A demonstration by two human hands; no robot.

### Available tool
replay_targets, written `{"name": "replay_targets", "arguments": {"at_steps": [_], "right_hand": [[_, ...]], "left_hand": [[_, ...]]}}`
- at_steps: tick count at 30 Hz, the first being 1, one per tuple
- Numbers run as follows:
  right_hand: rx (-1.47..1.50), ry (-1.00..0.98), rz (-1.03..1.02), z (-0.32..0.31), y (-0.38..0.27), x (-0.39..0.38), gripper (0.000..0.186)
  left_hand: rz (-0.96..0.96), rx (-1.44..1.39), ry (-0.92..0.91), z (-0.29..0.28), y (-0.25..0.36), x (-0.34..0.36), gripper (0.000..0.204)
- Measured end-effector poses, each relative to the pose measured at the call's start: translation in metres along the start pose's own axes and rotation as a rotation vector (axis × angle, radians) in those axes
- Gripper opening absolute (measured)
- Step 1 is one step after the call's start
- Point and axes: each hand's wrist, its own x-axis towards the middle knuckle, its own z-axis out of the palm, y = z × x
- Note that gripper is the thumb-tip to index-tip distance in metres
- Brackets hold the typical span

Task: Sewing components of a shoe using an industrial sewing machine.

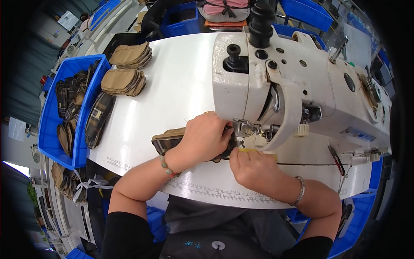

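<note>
A dark plaid zippered pouch with a tan panel [169, 139] lies on the white table, its right end beside the needle area of the white sewing machine [241, 101]. My left hand [205, 136] covers much of this pouch and grips it, fingers bent over the end close to the presser foot [246, 128]. Just below the foot, my right hand [255, 169] is closed, its fingertips pinching at the pouch's near right edge. What lies between those fingertips is mostly hidden. A yellow strip [258, 152] shows behind the right knuckles.
Two stacks of tan fabric pieces [130, 55] sit at the far left of the table. Beside them, a blue bin [77, 159] holds several plaid pouches, and another plaid pouch [99, 121] leans against its outside. Thread snips [336, 159] lie right of the machine's needle area.
</note>
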Motion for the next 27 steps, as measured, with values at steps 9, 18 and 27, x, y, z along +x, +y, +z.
{"name": "replay_targets", "arguments": {"at_steps": [9,18,27], "right_hand": [[0.001,-0.165,0.082,-0.008,-0.006,-0.002,0.044],[-0.050,-0.194,0.029,-0.011,-0.007,0.004,0.045],[-0.065,-0.159,0.025,-0.009,-0.006,0.003,0.043]], "left_hand": [[0.021,0.058,0.038,-0.001,0.009,-0.005,0.016],[-0.056,-0.024,-0.011,-0.008,0.007,-0.001,0.013],[-0.011,-0.072,-0.026,-0.008,0.005,0.009,0.013]]}}
